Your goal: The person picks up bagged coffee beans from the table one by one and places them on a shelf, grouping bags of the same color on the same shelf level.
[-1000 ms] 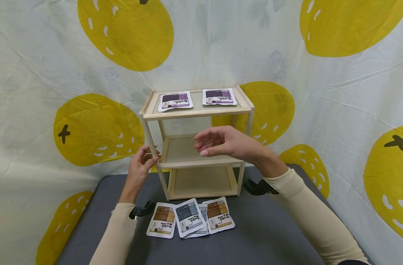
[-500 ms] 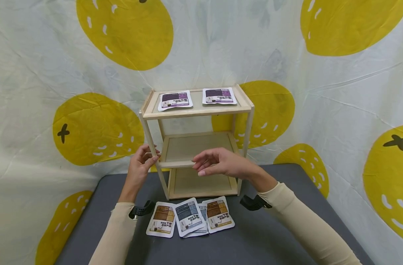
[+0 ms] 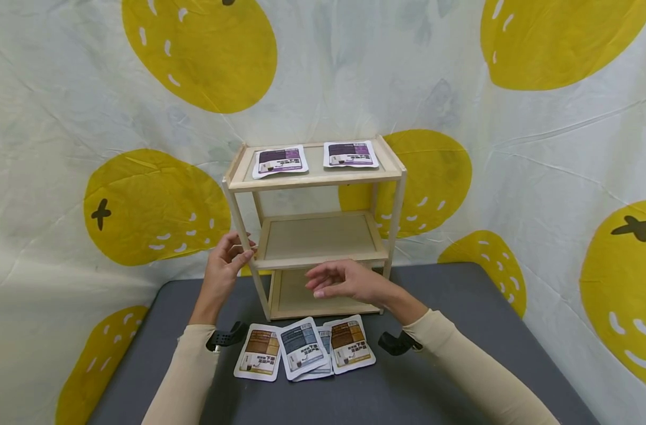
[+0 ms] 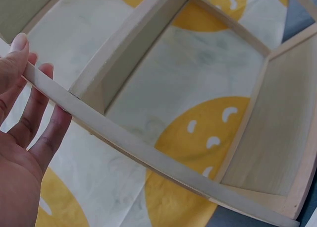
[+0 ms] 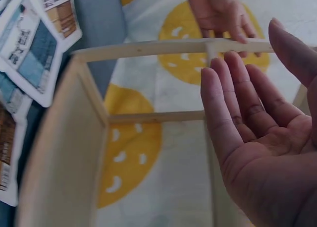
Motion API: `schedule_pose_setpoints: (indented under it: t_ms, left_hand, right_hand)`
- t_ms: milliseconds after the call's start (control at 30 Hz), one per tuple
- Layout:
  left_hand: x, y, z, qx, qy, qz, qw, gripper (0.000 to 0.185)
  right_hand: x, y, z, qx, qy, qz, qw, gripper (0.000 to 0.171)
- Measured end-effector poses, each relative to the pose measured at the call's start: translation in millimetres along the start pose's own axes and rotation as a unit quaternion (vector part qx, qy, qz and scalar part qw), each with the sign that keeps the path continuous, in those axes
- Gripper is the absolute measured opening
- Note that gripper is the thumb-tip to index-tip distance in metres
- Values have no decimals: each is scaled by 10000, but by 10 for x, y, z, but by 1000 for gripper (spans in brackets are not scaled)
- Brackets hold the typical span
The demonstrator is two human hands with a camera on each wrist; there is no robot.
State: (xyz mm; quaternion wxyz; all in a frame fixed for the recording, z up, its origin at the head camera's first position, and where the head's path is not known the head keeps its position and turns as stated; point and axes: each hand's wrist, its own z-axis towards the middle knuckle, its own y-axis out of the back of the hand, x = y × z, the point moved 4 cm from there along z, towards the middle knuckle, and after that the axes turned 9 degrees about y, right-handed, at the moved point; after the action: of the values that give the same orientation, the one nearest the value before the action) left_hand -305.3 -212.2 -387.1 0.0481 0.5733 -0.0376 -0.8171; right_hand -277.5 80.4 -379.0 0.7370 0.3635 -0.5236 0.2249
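A small wooden three-tier shelf (image 3: pixel 314 262) stands on the grey table. My left hand (image 3: pixel 225 268) grips its front left post (image 4: pixel 124 138), thumb on one side and fingertips behind it. My right hand (image 3: pixel 349 280) is empty, its fingers relaxed, in front of the lower tiers; its palm (image 5: pixel 277 152) shows in the right wrist view. Two purple-labelled white packets, a left one (image 3: pixel 280 161) and a right one (image 3: pixel 350 154), lie on the top tier. On the table before the shelf overlap a left brown packet (image 3: pixel 259 353), blue packets (image 3: pixel 303 348) and a right brown packet (image 3: pixel 350 344).
A white cloth (image 3: pixel 312 71) with large yellow fruit prints hangs behind and beside the grey table (image 3: pixel 423 378). The shelf's front right post (image 3: pixel 397 218) rises close to the right forearm. Black straps (image 3: pixel 397 342) sit at both wrists.
My right hand has come down from in front of the middle tier toward the bottom tier and the packets on the table. The left hand has stayed on the post.
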Motion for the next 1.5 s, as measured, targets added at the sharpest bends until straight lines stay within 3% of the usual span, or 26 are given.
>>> schedule_pose_setpoints:
  t_ms: [300, 600, 1500]
  left_hand:
    - [-1, -1, 16, 10, 140, 24, 9999, 37]
    - [2, -1, 5, -28, 69, 27, 10000, 37]
    - [6, 0, -3, -35, -5, -45, 10000, 35]
  right_hand:
    - [-378, -54, -12, -188, -85, 237, 9995, 49]
    - [-666, -128, -12, -225, -125, 213, 9994, 49]
    - [-1232, -491, 15, -171, -420, -2, 9990, 61]
